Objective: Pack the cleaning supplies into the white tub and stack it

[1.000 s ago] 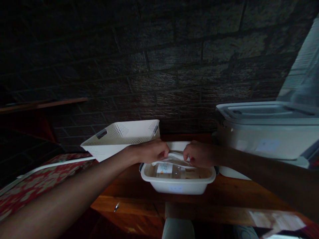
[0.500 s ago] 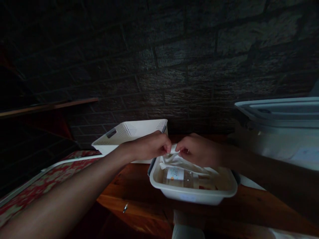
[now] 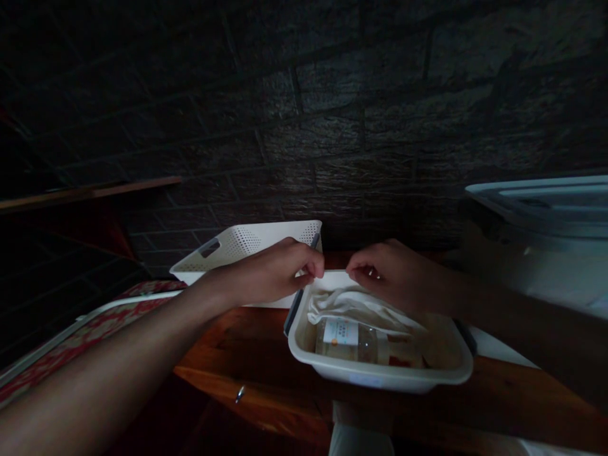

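My left hand [image 3: 278, 273] and my right hand [image 3: 387, 277] hover close together over the far rim of a white plastic tub [image 3: 380, 379]. Both hands have thumb and fingers pinched; whether they grip anything is too dim to make out. Just below them a white cloth [image 3: 361, 304] lies crumpled in the tub. Under the cloth a clear bottle [image 3: 349, 335] with a white label lies on its side. The tub stands on a wooden table [image 3: 237, 354].
A white perforated basket [image 3: 247, 244] sits behind my left hand. A large lidded plastic container [image 3: 546, 209] stands at the right. A dark brick wall rises behind. A red patterned surface [image 3: 71, 335] lies at the lower left, and a small metal piece [image 3: 240, 394] is on the table edge.
The cloth was held up between my hands half a second ago; now it lies lower in the tub. My hands have moved slightly apart.
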The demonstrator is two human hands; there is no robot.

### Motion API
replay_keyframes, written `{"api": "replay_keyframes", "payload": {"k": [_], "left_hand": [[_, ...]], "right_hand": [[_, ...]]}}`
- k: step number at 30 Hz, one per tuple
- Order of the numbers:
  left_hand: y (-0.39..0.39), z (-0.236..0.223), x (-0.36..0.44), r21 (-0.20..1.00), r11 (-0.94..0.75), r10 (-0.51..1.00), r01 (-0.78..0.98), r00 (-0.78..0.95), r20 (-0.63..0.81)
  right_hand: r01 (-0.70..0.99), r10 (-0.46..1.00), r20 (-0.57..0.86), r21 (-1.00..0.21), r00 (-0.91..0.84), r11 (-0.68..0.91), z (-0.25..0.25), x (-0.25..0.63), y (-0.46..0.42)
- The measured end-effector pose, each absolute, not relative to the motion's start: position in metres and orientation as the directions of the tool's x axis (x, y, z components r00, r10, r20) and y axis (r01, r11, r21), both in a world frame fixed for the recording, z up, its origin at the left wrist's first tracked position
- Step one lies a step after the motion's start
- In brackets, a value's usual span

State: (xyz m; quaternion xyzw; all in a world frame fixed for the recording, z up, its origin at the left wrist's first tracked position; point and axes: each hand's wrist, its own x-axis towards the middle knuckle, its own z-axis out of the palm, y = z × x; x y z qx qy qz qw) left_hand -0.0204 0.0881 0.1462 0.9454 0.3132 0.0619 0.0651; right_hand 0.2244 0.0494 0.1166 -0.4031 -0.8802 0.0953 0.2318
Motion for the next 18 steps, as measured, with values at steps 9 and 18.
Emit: {"api": "replay_keyframes", "payload": {"k": [9,18], "left_hand": [[0.085,0.125,-0.018,0.157,-0.789,0.601,0.595,0.799,-0.008],[0.053,0.138,-0.008,0.172,-0.769,0.637,0.615,0.757,0.143]], "right_hand": [[0.725,0.794,0.265,-0.323,-0.548,0.608,0.115,0.237,0.034],[0.785,0.852,0.298,-0.342,-0.43,0.516,0.106,0.276,-0.008]]}}
